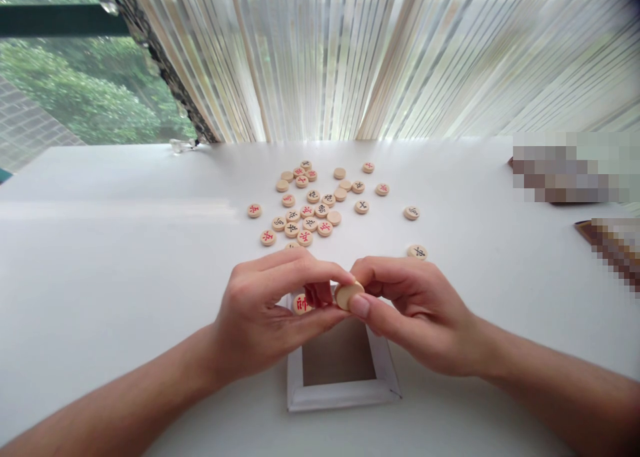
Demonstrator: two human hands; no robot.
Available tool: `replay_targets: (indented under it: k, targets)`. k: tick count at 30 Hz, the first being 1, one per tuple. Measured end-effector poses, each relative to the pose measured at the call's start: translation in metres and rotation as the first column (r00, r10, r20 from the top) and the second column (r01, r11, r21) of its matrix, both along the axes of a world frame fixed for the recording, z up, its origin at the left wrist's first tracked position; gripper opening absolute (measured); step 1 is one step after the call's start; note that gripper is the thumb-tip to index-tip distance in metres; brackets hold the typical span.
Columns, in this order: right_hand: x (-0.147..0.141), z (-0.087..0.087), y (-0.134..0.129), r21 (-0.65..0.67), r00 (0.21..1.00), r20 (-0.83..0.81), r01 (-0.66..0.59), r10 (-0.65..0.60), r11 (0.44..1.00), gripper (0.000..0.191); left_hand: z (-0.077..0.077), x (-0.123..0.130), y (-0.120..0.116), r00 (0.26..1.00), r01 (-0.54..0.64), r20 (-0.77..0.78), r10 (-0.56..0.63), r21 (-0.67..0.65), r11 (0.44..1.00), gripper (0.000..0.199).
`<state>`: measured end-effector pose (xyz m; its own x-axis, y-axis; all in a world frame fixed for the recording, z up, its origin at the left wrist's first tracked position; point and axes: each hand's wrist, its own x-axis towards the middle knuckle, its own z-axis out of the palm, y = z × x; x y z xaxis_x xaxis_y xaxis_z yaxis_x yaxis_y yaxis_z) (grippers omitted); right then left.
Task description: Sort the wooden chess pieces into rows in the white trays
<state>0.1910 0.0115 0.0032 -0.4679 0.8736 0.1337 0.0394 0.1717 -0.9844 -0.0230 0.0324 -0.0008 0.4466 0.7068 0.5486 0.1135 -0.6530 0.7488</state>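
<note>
Between my two hands is a round wooden piece [349, 296], its plain face toward me. The fingertips of my left hand [280, 300] press on its left side. My right hand [417, 307] pinches it from the right with thumb and finger. Below them lies a white open box [345, 395] with a brown bottom, partly covered by my hands. A piece with a red character [302, 303] shows near the box's far left corner, just behind my left fingers. Beyond my hands several round pieces [307, 211] with red or black characters lie scattered, some with plain faces up.
The white table [125, 263] reaches back to a window with a striped curtain [310, 57]. Single pieces lie at the right, one [417, 251] just behind my right hand. Two blurred-out objects [560, 177] rest at the far right edge.
</note>
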Motion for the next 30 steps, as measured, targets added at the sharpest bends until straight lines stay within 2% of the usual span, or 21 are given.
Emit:
replay_targets:
  k: [5,7,11,14,18,21,27,30]
  targets:
    - [0.0,-0.004,0.0,-0.009,1.0,-0.029,0.012,-0.012,1.0,0.026,-0.001,0.0,0.001,1.0,-0.001,-0.008,0.001,0.024,1.0,0.02]
    - [0.0,-0.006,0.0,0.027,0.999,-0.014,0.045,-0.044,0.999,0.025,0.0,0.0,0.001,0.999,-0.018,-0.03,0.02,0.062,0.998,0.021]
    - [-0.001,-0.011,0.0,0.216,0.977,0.064,0.183,-0.201,0.959,0.015,-0.001,0.0,0.004,0.996,-0.059,-0.056,0.066,0.116,0.991,0.021]
    - [-0.001,-0.012,0.001,0.406,0.929,0.11,0.283,-0.354,0.869,0.007,-0.004,0.0,0.006,0.998,-0.057,-0.036,0.061,0.106,0.993,0.023]
    - [0.0,-0.01,0.003,0.644,0.896,0.117,0.259,-0.428,0.72,0.011,-0.004,0.001,0.006,0.996,-0.088,-0.03,0.088,0.006,0.996,0.013]
    - [0.002,-0.008,0.002,0.735,0.889,0.133,0.207,-0.438,0.645,0.014,-0.004,0.001,0.005,0.998,-0.059,0.006,0.059,-0.086,0.995,0.012]
    - [0.005,-0.014,0.006,0.785,0.909,0.097,0.181,-0.406,0.592,0.026,-0.003,0.001,0.004,0.996,-0.006,0.087,0.036,-0.319,0.948,0.019]
    - [0.004,-0.018,0.009,0.778,0.932,0.048,0.192,-0.36,0.599,0.031,-0.003,0.001,0.005,0.992,0.005,0.119,0.048,-0.411,0.912,0.024]
